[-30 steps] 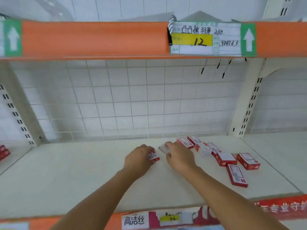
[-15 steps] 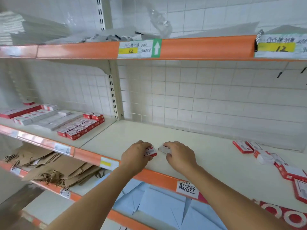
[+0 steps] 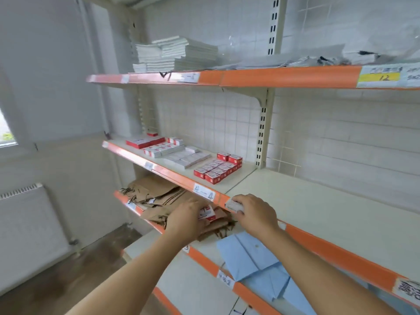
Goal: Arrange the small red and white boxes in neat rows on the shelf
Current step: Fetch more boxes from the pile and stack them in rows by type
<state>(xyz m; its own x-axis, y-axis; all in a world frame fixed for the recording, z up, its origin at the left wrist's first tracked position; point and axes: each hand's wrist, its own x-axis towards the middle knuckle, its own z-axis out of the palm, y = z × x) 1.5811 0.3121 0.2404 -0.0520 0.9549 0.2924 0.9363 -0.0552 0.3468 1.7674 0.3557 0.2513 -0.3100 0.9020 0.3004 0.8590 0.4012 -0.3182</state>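
the left hand [image 3: 185, 220] is curling its fingers round a small red and white box [image 3: 206, 213], holding it in the air in front of the shelf edge [image 3: 223, 198], over the brown paper bags [image 3: 156, 196] on the level below. the right hand [image 3: 254, 212] is pinching a second box [image 3: 234, 205], mostly white from this side, right at the orange lip. both boxes are being carried clear of the shelf, probably because they are heading for the neat block of red boxes [image 3: 218, 169] standing in rows on the left bay, just past the upright post [image 3: 262, 133]. gripping one box in each hand is letting the person bring two over at once.

the thumbs are hidden behind the hands, so how firmly each box is being pinched is hard to say. the print on the boxes is blurring out. the white packs [image 3: 181, 155] beside the rows may be the same goods turned over, though that is unclear. blue folders [image 3: 256, 264] are lying on the lower level, running under the right arm.
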